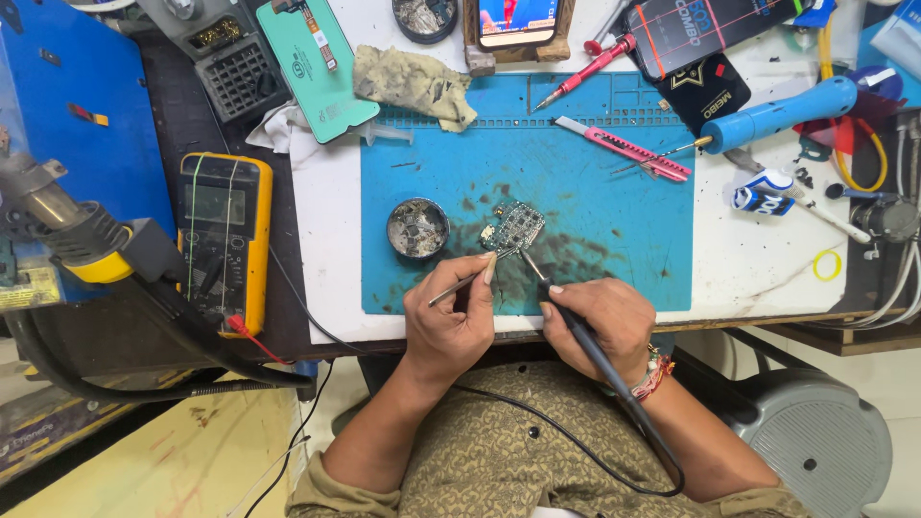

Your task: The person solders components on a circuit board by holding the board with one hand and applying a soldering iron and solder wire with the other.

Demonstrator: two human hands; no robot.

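A: Going left to right, what have I got in my hands?

B: My left hand (449, 321) pinches a pair of thin metal tweezers (462, 285), tips aimed at the small circuit board (516, 228). That board lies on the blue work mat (595, 192), just right of a round tin of dirty flux (418, 228). My right hand (602, 317) is closed around a black soldering iron (566, 317), its tip touching the board's lower edge.

A: How do I do this well?

B: I judge it best to pin the board steady with the tweezers, keep the iron tip on one joint only, and rest both wrists on the table edge so nothing slides across the sooty mat.

A: Any packaging or labels around?

B: At far left a yellow multimeter (225, 240) sits off the mat. A mint-green phone back panel (317, 67) with a small round mark lies at the top left. Top right there is a flat black package (705, 38) with pale lettering and a red line, and below it, right of the mat, a small blue-and-white tube (763, 197).
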